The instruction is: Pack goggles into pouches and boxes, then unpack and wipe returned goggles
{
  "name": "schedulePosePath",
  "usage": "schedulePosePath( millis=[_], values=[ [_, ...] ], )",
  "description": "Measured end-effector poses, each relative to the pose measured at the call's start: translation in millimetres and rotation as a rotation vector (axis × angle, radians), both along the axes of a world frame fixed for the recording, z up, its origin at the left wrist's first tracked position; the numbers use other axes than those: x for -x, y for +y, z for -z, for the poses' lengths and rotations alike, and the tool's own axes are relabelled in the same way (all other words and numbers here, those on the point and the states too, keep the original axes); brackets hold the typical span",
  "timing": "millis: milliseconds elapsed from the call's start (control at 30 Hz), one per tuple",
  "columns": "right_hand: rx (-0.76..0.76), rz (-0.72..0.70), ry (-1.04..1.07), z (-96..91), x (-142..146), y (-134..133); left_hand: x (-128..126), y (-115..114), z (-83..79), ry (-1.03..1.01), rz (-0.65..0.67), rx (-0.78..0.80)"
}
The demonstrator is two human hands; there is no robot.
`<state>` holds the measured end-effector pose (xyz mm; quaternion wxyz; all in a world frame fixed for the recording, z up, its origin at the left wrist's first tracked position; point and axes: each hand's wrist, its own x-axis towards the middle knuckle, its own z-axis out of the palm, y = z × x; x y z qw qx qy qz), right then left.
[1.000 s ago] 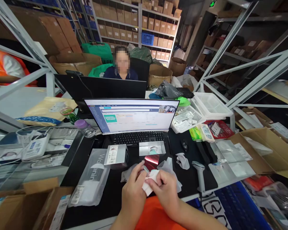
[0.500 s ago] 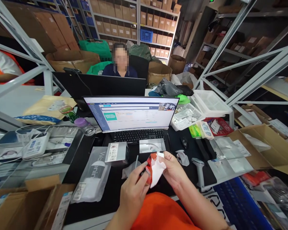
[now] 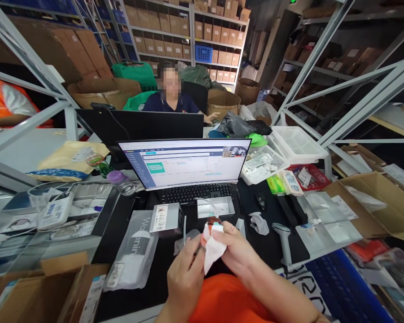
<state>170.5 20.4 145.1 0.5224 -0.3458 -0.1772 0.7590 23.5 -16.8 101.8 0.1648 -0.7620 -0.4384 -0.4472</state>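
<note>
Between my hands is a pair of sunglasses (image 3: 214,220) with reddish lenses, its thin pale temples pointing away from me. My left hand (image 3: 186,271) is closed on the left side of the frame. A white cloth (image 3: 214,252) is draped over the lenses and hides much of them. My right hand (image 3: 237,249) pinches the cloth against the right lens, thumb on top. Just beyond lies an open silver box (image 3: 225,207). Left of it stands a closed box (image 3: 168,217) with a label, beside a frosted plastic bag (image 3: 133,251).
A monitor (image 3: 188,163) and keyboard (image 3: 195,192) stand ahead. To the right are a mouse (image 3: 261,202), a grey pouch (image 3: 258,223), a barcode scanner (image 3: 283,242) and a white basket (image 3: 264,163). Open cartons (image 3: 366,202) flank the desk. A co-worker (image 3: 170,98) sits opposite.
My hands have shifted slightly left with the sunglasses and turned them. My right thumb now presses the cloth over the lens. The co-worker's hand has come into view beside the far monitor.
</note>
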Motion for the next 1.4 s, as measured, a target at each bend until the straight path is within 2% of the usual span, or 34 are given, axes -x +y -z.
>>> schedulePosePath(
  millis=[100,167,267,367,433,500,600,733,800,900,967,1033,1233,1333,1400],
  values=[
    [0.031,-0.071,0.029,-10.1,-11.8,13.5,0.3,-1.7,-4.4,0.02,0.047,-0.023],
    [0.009,-0.059,0.032,-10.1,-13.0,16.7,-0.7,-1.6,-4.3,0.023,0.065,-0.021],
    [-0.063,0.04,-0.021,-0.7,-2.8,9.5,-4.4,1.8,-2.3,0.013,0.028,0.022],
    [-0.189,0.176,-0.185,11.9,10.6,-4.9,-9.9,7.3,-2.6,-0.029,-0.066,0.109],
    [-0.239,0.196,-0.261,15.6,12.8,-9.8,-12.9,10.5,-3.7,-0.044,-0.092,0.144],
    [-0.208,0.179,-0.236,13.4,7.5,-7.1,-14.5,12.4,-4.2,-0.025,-0.075,0.137],
    [-0.065,0.129,-0.095,5.6,-8.4,7.8,-13.4,14.6,-4.7,0.019,0.012,0.131],
    [0.059,0.098,-0.053,10.5,-32.4,26.4,-6.3,20.6,-11.9,-0.003,0.114,0.272],
    [0.007,0.152,-0.138,21.3,-47.4,28.6,-1.2,24.0,-18.2,-0.042,0.118,0.318],
    [-0.153,0.303,-0.374,35.7,-77.1,24.9,4.7,26.8,-26.0,-0.115,0.151,0.415],
    [-0.227,0.394,-0.486,38.0,-97.3,20.9,5.0,26.4,-28.7,-0.155,0.181,0.481],
    [-0.257,0.44,-0.508,34.8,-112.1,16.7,1.6,24.8,-30.3,-0.18,0.207,0.513],
    [-0.302,0.514,-0.566,29.0,-120.2,-1.1,-13.2,17.9,-37.6,-0.182,0.248,0.436],
    [-0.372,0.616,-0.767,27.1,-122.1,-12.5,-14.8,14.9,-40.6,-0.135,0.238,0.399],
    [-0.514,0.675,-0.977,18.9,-122.9,-18.7,-15.3,13.2,-41.7,-0.073,0.24,0.385]
  ],
)
